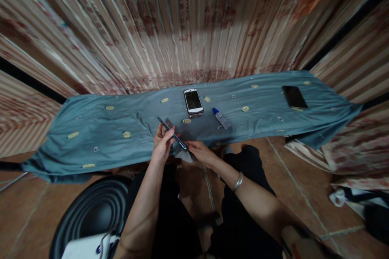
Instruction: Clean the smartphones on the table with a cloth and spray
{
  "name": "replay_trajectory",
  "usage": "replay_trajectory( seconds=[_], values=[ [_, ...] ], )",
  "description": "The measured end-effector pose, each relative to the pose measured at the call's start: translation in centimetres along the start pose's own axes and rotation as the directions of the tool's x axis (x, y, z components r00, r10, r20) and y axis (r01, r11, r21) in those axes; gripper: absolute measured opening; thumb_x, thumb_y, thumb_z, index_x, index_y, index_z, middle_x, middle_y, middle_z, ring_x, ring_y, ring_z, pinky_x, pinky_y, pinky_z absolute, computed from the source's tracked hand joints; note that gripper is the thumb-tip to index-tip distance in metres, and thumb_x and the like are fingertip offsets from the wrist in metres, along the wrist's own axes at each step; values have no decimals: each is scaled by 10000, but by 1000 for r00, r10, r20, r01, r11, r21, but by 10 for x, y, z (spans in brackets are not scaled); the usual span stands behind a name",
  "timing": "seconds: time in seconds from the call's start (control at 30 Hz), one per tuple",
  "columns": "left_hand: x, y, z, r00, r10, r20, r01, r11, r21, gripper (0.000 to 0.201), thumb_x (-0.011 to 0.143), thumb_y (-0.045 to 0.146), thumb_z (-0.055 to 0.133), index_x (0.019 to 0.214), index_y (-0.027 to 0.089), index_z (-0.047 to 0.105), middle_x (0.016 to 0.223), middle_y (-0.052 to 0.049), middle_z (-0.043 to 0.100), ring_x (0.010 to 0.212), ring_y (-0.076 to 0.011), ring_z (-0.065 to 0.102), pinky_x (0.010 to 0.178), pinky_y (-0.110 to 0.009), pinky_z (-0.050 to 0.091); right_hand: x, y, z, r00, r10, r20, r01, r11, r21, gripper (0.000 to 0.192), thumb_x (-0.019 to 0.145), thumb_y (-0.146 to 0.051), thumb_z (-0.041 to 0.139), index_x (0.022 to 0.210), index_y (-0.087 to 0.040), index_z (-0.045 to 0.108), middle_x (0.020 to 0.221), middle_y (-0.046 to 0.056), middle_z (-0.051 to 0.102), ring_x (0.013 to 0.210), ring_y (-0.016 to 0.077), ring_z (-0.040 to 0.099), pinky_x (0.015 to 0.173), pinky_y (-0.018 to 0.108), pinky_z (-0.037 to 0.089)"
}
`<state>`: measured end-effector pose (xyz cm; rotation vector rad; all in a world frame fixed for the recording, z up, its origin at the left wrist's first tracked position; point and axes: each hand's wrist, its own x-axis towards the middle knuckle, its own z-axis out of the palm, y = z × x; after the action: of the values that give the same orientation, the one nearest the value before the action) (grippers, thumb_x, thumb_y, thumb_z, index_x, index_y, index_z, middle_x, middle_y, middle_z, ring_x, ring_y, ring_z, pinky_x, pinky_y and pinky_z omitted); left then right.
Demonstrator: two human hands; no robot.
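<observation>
My left hand (162, 141) grips a thin dark stylus-like rod (172, 133), which slants from upper left down to the right. Against the rod's lower end my right hand (199, 151) pinches a small pale cloth (184, 155). Both hands hover over the near edge of a table draped in a blue-green cloth (100, 129). A white-framed phone (193, 102) lies face up just beyond the hands. To its right, a small clear bottle with a blue cap (221, 118) lies on its side.
A black phone (294, 97) lies at the table's far right. Striped curtains hang behind the table. A black round ribbed object (91, 206) sits on the floor at lower left, with a white thing in front of it. Bundled fabric lies at the right.
</observation>
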<state>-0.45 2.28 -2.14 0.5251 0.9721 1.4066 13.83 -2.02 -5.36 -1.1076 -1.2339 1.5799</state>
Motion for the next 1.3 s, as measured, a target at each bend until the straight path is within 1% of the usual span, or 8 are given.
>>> replay_trajectory(
  seconds=[0.13, 0.23, 0.47, 0.6, 0.77, 0.93, 1.17, 1.3],
  values=[
    [0, -2, 3, 999, 40, -22, -39, 999, 25, 494, 488, 136, 870, 914, 240, 641, 802, 65, 655, 792, -121, 650, 806, -277, 527, 0, 3, -3, 999, -32, -41, 23, 980, -197, 258, 878, -314, 523, 829, -187, 741, 645, -33, 655, 630, 120, 575, 623, 208, 429],
    [3, -4, 1, 992, 111, -52, -107, 991, 77, 512, 491, 142, 876, 939, 236, 646, 798, 66, 664, 764, -100, 642, 772, -216, 502, -1, 0, -6, 996, -84, -32, 71, 953, -295, 282, 884, -274, 485, 887, -198, 756, 680, -23, 678, 661, 130, 601, 637, 215, 434],
    [8, -9, -1, 964, 191, -185, -155, 969, 193, 882, 540, 117, 865, 1322, 278, 491, 1261, -33, 637, 1102, -150, 621, 920, -212, 478, -9, -13, -6, 978, -207, -13, 188, 910, -370, 338, 898, -289, 486, 1134, -220, 719, 1028, 25, 754, 932, 211, 687, 829, 312, 488],
    [4, -16, 1, 973, 168, -155, -123, 957, 263, 989, 572, 132, 848, 1429, 244, 367, 1426, -109, 511, 1129, -198, 617, 920, -265, 504, -11, -17, -2, 966, -258, -3, 230, 866, -444, 315, 893, -238, 498, 1111, -213, 724, 1028, 28, 750, 912, 194, 683, 813, 286, 482],
    [1, -27, 2, 989, 133, -57, -111, 952, 286, 1045, 568, 174, 860, 1460, 228, 319, 1431, -127, 501, 1174, -225, 602, 948, -287, 502, -6, -18, -1, 963, -261, -72, 193, 847, -495, 285, 899, -223, 501, 1060, -203, 736, 950, 24, 755, 831, 179, 673, 751, 262, 468],
    [-3, -31, 2, 998, 65, -23, -57, 966, 254, 1012, 554, 150, 857, 1435, 227, 365, 1466, -123, 468, 1276, -252, 530, 975, -280, 478, -1, -18, -2, 949, -304, -87, 218, 829, -514, 279, 921, -266, 492, 1029, -195, 739, 886, 15, 756, 794, 175, 668, 727, 256, 472],
    [-5, -28, 0, 1000, 15, -1, -15, 991, 135, 814, 597, 162, 824, 1332, 232, 480, 1291, -78, 624, 1169, -204, 607, 927, -255, 488, -3, -19, 7, 904, -423, -56, 348, 807, -478, 354, 940, -275, 438, 1179, -169, 678, 1133, 81, 723, 1020, 214, 667, 902, 325, 498],
    [-2, -21, -3, 999, -46, -26, 47, 998, 35, 529, 654, 193, 791, 1143, 204, 592, 1087, -53, 715, 1035, -185, 671, 833, -243, 526, -6, -18, 11, 858, -513, -7, 455, 767, -452, 409, 950, -256, 408, 1308, -185, 593, 1312, 93, 635, 1220, 196, 580, 1046, 350, 438]
  ],
)
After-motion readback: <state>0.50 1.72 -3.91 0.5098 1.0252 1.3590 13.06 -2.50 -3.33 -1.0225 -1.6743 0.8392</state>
